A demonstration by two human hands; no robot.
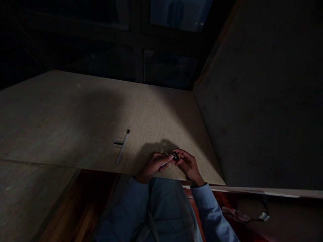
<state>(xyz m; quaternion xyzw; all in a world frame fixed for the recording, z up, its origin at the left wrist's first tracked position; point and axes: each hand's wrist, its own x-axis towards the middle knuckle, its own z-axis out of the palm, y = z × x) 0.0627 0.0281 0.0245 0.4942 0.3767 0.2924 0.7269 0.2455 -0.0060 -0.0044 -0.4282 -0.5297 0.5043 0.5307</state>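
Note:
My left hand (156, 163) and my right hand (188, 163) meet above the near edge of the tabletop, both closed in a pinch. Between their fingertips is a small dark, shiny object (175, 156), partly covered; its kind cannot be made out. A narrow pale piece shows under the left fingers, and I cannot tell whether it belongs to the same object. To the left of my hands lies a slim white stick with a dark end (122, 148), toothbrush-like in shape. Touching or close beside it is a small clear packet with a dark green strip (118, 143).
The pale, fine-veined tabletop (141, 107) runs back to dark window panes (169, 67). A dark upright panel (257, 101) bounds it on the right. Below right are a cable and a white tag (264, 216). Another pale surface (27, 195) adjoins at lower left. The light is dim.

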